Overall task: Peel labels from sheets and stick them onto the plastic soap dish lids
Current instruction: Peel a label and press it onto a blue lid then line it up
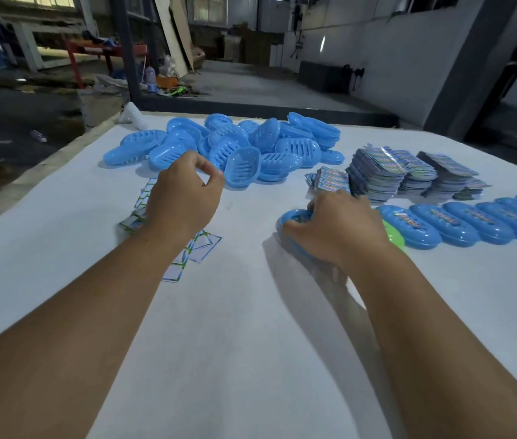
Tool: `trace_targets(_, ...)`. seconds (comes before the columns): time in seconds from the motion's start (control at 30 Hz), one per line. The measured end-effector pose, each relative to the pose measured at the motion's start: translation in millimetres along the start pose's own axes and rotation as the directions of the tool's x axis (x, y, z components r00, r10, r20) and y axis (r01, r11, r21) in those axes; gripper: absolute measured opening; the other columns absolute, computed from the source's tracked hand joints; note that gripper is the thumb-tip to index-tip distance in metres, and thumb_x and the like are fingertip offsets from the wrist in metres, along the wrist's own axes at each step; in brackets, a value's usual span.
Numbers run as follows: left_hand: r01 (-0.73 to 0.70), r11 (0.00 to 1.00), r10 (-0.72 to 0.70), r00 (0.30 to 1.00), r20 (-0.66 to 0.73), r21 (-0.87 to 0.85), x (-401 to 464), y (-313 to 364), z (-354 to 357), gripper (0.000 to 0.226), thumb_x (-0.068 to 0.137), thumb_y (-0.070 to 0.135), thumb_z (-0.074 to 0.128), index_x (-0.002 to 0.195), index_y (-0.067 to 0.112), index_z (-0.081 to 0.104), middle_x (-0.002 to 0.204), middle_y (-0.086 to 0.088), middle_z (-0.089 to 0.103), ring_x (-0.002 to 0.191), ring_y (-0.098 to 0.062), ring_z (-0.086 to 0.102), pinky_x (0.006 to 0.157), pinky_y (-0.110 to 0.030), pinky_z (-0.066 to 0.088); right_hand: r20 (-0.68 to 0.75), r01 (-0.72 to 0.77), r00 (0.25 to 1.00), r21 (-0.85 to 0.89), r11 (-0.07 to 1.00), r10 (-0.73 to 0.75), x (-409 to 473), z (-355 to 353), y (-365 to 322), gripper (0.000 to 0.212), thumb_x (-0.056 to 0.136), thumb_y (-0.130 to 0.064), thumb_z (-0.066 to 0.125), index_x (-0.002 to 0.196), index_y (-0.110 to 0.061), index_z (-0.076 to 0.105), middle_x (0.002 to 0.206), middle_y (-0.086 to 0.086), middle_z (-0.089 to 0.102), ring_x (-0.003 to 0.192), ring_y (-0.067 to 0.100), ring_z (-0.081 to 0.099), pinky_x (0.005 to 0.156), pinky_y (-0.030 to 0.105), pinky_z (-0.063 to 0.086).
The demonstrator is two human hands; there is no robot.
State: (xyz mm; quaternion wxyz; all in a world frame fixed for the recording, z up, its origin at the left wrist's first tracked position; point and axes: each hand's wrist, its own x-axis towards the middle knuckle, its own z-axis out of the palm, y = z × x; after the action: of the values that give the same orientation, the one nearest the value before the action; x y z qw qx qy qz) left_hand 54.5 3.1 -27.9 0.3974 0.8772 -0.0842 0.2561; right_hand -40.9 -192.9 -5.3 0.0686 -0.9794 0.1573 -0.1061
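a small factory or packing workshop, by the look of it — a bare industrial hall with a concrete floor, grey steel posts and plain white walls. boards lean against a post, and clutter, a red metal frame and what may be stacked cartons sit in the dim background, too dark to tell for sure. the large white-covered counter carries goods in bulk: a heap of identical blue soap dishes, tall stacks of printed label sheets, spent backing sheets, and a row of labelled lids laid out in line — piecework, not household use.
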Motion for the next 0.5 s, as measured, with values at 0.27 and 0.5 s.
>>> trace_targets(0.27,-0.002,1.0,0.002,0.999,0.039,-0.005,-2.4,2.4,-3.6,0.014,0.091,0.043,0.057,0.091,0.029,0.056,0.064,0.003,0.057,0.07,-0.024,0.059,0.065,-0.038,0.05,-0.048,-0.059,0.997,0.096,0.994,0.064,-4.4,-2.6,12.9,0.055,0.084,-0.047,0.064,0.135,-0.029,0.055,0.134,0.009,0.052,0.124,0.039,0.042,0.099,0.045,0.037)
trace_targets(0.5,-0.002,1.0,0.002,0.998,0.065,0.003,-2.7,4.8,-6.2,0.013,0.093,0.039,0.059,0.092,0.027,0.057,0.062,0.0,0.061,0.065,-0.019,0.06,0.06,-0.033,0.045,-0.078,-0.088,0.993,0.049,0.995,0.092,1.7,-6.4,24.5,0.047,0.087,-0.013,0.056,0.133,-0.023,0.055,0.13,0.012,0.051,0.12,0.041,0.043,0.096,0.045,0.037)
